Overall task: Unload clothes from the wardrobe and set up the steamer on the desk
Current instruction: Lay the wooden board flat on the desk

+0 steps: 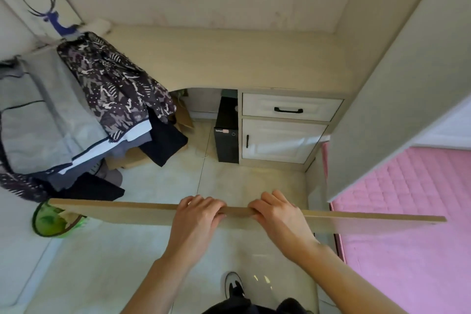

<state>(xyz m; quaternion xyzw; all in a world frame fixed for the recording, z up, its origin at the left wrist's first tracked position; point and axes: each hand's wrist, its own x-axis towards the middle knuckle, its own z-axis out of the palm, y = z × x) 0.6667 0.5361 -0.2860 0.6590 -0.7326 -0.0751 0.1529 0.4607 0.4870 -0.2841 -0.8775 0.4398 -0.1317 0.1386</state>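
Note:
I hold a long, thin wooden board (122, 213) level in front of me, above the floor. My left hand (197, 216) grips its far edge near the middle, fingers curled over the top. My right hand (276, 214) grips the same edge just to the right. Ahead stands the beige desk (242, 58) with a bare top. A pile of clothes (102, 99), patterned dark fabric over grey and navy pieces, lies on the desk's left end and hangs off its edge. No steamer is in view.
Under the desk stand a black computer tower (226, 130) and a white drawer and door unit (285, 127). A green bin (54, 222) sits at the left under the board. A pink mattress (407, 224) and a white panel (397, 84) fill the right. Cardboard lies on the floor.

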